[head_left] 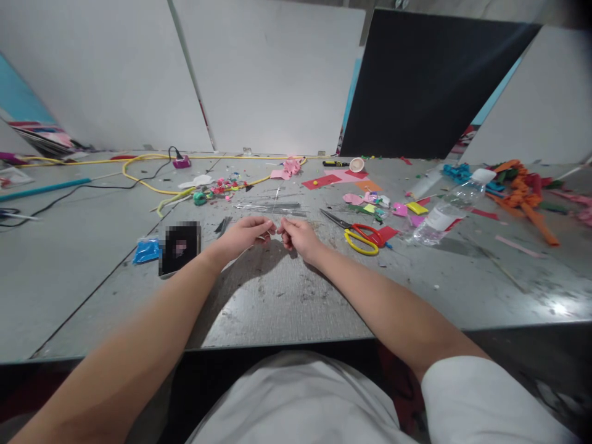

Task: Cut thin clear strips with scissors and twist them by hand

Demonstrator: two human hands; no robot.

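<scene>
A thin, pale wire (276, 200) rises at a slant from between my fingertips. My left hand (245, 236) is closed in a pinch at its lower end. Close beside it, my right hand (300, 239) pinches at the same spot, thumb against forefinger. The exact grip on the wire is too small to make out. Just beyond my hands lies a loose bundle of straight grey wires (268, 206). To the right of my right hand rest scissors (361, 242) with one red and one yellow handle loop. A short dark bunch of strips (224, 224) is near my left hand.
A phone-like dark device (194, 250) and a blue packet (147, 251) lie left. A clear bottle (439, 219) stands tilted in view at right, before orange ribbon pieces (518, 191). Coloured scraps and a yellow cable (139, 178) cover the back. White panels (277, 74) rise behind.
</scene>
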